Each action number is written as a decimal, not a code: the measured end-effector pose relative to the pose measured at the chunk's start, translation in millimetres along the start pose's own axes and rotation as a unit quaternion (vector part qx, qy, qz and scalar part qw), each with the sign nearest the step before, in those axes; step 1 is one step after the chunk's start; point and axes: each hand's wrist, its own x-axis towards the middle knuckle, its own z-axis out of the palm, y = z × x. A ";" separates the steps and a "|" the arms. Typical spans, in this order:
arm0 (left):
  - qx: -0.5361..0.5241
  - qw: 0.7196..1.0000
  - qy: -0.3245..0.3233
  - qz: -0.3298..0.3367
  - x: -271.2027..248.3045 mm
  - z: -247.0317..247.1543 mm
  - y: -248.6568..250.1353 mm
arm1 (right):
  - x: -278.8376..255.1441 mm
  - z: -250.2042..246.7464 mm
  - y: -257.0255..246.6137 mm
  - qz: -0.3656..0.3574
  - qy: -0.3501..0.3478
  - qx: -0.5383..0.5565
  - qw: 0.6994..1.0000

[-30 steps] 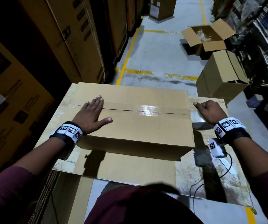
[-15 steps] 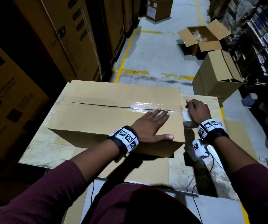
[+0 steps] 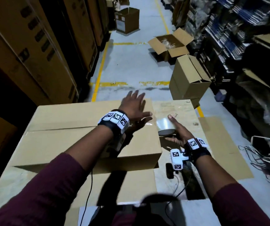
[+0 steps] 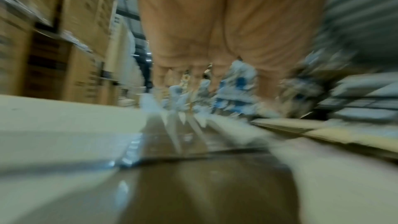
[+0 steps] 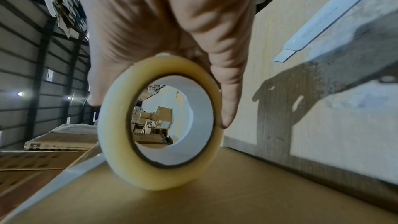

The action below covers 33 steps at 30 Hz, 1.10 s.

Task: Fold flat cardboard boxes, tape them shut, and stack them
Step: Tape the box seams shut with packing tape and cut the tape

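1. A big flat table top covered in worn cardboard sheets held everything. A grey floor with yellow lines lay past it.
2. A large brown cardboard box with its flaps closed sat on the left part of that table. A shiny strip of clear tape ran along the seam on top.
3. The left hand was over the far right part of the box top, with its fingers spread wide and straight. It held nothing. The head view could not show if the palm touched the box.
4. The left wrist view was very blurry. It showed the left hand from below, with the glossy tape on the box top right under it. The head view did not show this low look.
5. The right hand gripped a round roll of clear packing tape just beside the box's right end.
6. The right wrist view showed more. The thumb and fingers of the right hand curled around the roll, and the roll's edge rested on brown cardboard. You could see right through its white middle hole.
7. A thin white box cutter lay on the surface to the right. Only the right wrist view showed it.
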 end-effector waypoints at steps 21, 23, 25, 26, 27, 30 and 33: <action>-0.049 0.997 -0.058 0.034 9.4 17.3 9.6 | 1.7 -96.8 96.3 0.032 0.264 -0.568 0.779; -0.060 0.996 -0.057 0.039 9.4 20.1 13.7 | -3.4 -103.5 113.4 0.066 0.246 -0.619 0.743; -0.065 0.996 -0.058 0.037 10.0 20.9 15.1 | -2.9 -104.3 126.5 0.067 0.229 -0.634 0.736; -0.065 0.995 -0.059 0.038 9.6 20.3 15.2 | -2.3 -104.1 128.9 0.069 0.220 -0.632 0.740; -0.066 0.995 -0.061 0.039 10.6 19.6 15.3 | -2.2 -104.2 128.7 0.079 0.213 -0.615 0.755; -0.069 0.994 -0.068 0.046 12.1 16.8 15.6 | -4.9 -96.0 121.6 0.087 0.262 -0.386 0.881; -0.054 0.993 -0.087 0.064 16.7 11.1 19.0 | -13.3 -76.4 97.8 0.046 0.271 0.005 0.961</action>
